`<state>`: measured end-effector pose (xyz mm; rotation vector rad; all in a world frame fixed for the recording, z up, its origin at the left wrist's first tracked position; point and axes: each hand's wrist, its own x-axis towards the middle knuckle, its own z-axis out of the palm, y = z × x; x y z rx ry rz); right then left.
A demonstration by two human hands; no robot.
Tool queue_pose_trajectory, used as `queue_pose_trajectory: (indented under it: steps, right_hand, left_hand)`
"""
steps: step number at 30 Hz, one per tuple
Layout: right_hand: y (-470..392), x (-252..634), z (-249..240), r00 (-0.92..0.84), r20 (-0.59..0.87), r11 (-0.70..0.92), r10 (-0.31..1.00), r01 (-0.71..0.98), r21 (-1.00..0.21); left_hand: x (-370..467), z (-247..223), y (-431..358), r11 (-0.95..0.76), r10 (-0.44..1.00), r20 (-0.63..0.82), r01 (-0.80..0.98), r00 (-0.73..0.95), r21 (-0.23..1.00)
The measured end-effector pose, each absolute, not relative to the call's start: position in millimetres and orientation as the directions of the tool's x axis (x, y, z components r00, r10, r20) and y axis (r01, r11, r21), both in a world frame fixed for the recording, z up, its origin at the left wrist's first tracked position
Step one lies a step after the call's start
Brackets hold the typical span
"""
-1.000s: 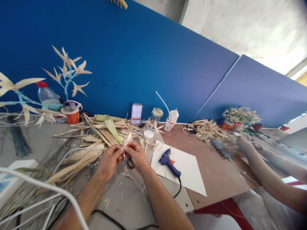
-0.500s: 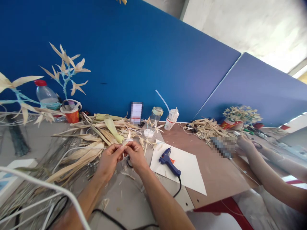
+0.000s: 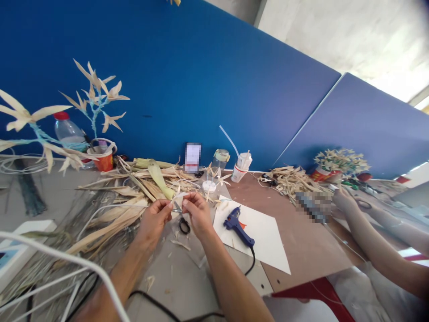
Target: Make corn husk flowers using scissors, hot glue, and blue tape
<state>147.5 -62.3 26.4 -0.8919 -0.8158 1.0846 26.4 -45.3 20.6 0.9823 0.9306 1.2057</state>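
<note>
My left hand (image 3: 156, 218) is closed in a pinch on a small pale piece of corn husk. My right hand (image 3: 197, 213), a little apart from it, pinches a pale husk strip (image 3: 180, 196) between thumb and fingers. Whether both hold one and the same piece I cannot make out. Just below and between the hands, scissors with black handles (image 3: 184, 226) lie on the grey table. A heap of dried corn husks (image 3: 110, 221) spreads behind and left of my left hand. To the right of my right hand, a blue glue gun (image 3: 238, 227) rests on a white sheet (image 3: 268, 243).
Husk flowers on blue stems (image 3: 95, 105) stand at the left by a red cup (image 3: 104, 160) and a bottle (image 3: 69, 132). A phone (image 3: 192, 157), jar (image 3: 219, 158) and white cup (image 3: 240, 169) line the blue partition. A white cable arcs front left. A co-worker's arms (image 3: 372, 232) are at right.
My hands have moved apart from fingertip contact, the right one shifting right and up. The scissors between them now show more fully. The view has shifted slightly.
</note>
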Motion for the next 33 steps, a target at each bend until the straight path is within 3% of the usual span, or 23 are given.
queue_pose_trajectory:
  steps: [3, 6, 10, 14, 18, 29, 33]
  right_hand:
    - [-62.7, 146.0, 28.4, 0.199, 0.089, 0.148, 0.976, -0.308, -0.940]
    - [-62.6, 143.0, 28.4, 0.238, 0.026, 0.082, 0.971, -0.227, -0.970]
    - [-62.9, 140.4, 26.2, 0.251, -0.023, 0.060, 0.968, -0.316, -0.947]
    - [-63.6, 137.5, 24.2, 0.237, -0.105, 0.032, 0.966, -0.513, -0.858]
    - [-62.9, 136.9, 24.9, 0.145, -0.158, -0.026, 0.977, -0.649, -0.760]
    - [-68.7, 138.9, 33.6, 0.221, -0.136, 0.027, 0.966, -0.607, -0.794]
    - [-69.7, 138.5, 35.3, 0.225, -0.103, 0.047, 0.969, -0.577, -0.815]
  left_hand:
    - [24.0, 14.3, -42.1, 0.021, 0.995, -0.005, -0.163, 0.098, 0.986]
    - [25.1, 11.1, -42.1, -0.021, 0.994, 0.030, -0.083, 0.108, 0.996]
    - [28.8, 13.4, -44.9, 0.034, 0.995, -0.017, -0.181, 0.094, 0.983]
    - [31.0, 20.1, -48.6, 0.079, 0.994, -0.044, -0.361, 0.104, 0.929]
    - [32.1, 22.7, -50.1, 0.097, 0.988, -0.044, -0.383, 0.146, 0.919]
    - [28.0, 13.5, -45.6, 0.008, 0.988, 0.030, -0.246, 0.149, 0.969]
    - [27.5, 17.9, -47.4, 0.007, 0.984, 0.041, -0.269, 0.172, 0.963]
